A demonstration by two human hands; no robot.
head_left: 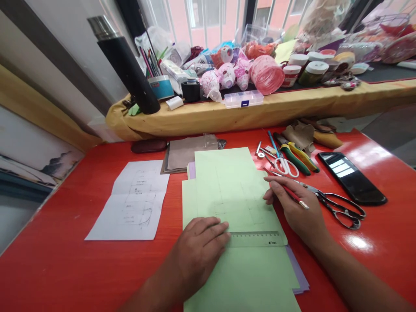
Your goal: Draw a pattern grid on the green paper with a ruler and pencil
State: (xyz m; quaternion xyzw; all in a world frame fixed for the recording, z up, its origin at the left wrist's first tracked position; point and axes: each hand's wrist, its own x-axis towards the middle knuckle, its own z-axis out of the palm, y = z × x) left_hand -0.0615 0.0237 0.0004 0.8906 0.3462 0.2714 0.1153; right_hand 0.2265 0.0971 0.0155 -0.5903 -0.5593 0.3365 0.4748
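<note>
My left hand [203,249] lies palm down on light green paper [227,186], fingers flat over the left end of a clear ruler [256,238]. Faint pencil lines show on the paper above the ruler. My right hand [294,203] is closed around a red pencil [294,196], its white eraser end toward me and its tip near the paper's right edge. To the left lies a creased white sheet [130,201] with a pencil sketch. Long metal scissors [341,208] lie just right of my right hand, blades partly hidden behind it.
White-handled scissors [284,167], green-yellow pliers [297,156] and a black phone [352,177] lie on the red table at right. Purple sheets [297,268] stick out under the green paper. A black thermos [128,69] stands on the crowded sill behind, beside jars and pink figures.
</note>
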